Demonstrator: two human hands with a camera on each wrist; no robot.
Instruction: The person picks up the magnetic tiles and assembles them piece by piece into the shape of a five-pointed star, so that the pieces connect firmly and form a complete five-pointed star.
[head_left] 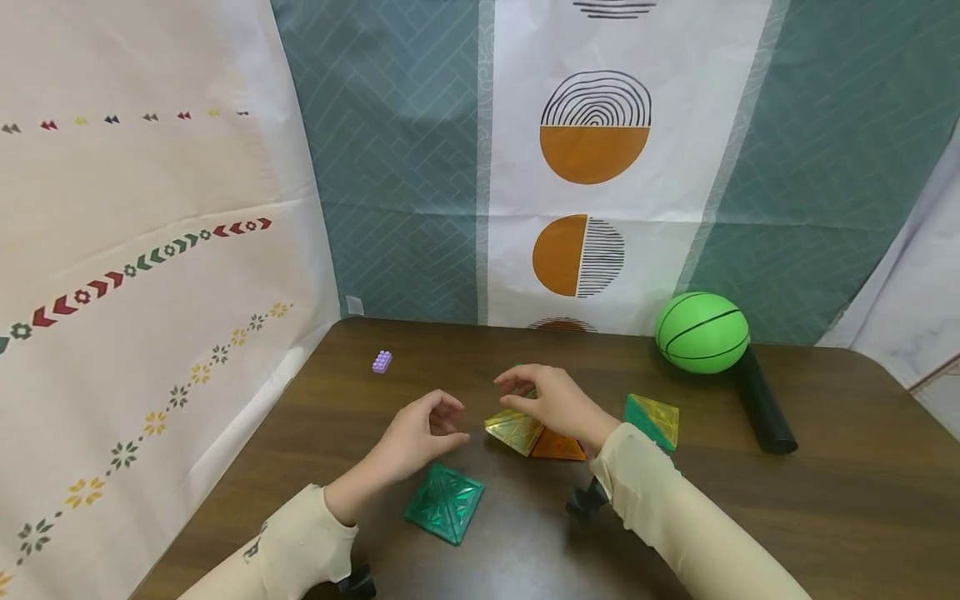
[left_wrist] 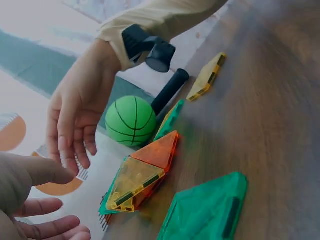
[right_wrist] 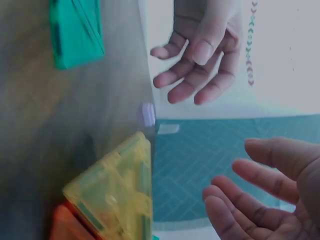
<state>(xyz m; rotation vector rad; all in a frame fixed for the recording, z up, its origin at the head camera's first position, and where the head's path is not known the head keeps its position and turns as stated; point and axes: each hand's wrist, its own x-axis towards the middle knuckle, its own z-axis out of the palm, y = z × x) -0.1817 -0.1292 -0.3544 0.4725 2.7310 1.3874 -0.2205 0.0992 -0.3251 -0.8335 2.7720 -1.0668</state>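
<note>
My left hand [head_left: 416, 429] hovers above the table with fingers loosely bent and nothing in them. Just below it lies a green translucent stack of magnetic tiles [head_left: 446, 504], square in outline. My right hand [head_left: 555, 400] is also empty, held over a cluster of tiles. In that cluster are a yellow triangular tile [head_left: 516, 429] and an orange tile [head_left: 558, 446]; the left wrist view shows them tilted together, with some green behind. My right hand partly hides the cluster in the head view. Neither hand touches a tile.
Right of the cluster lies a yellow tile [head_left: 663, 414] with a green tile [head_left: 645, 423] beside it. Farther back, a green ball [head_left: 702, 332] sits by a black cylinder [head_left: 763, 404]. A small purple brick [head_left: 382, 362] lies at the back left of the brown table [head_left: 847, 450].
</note>
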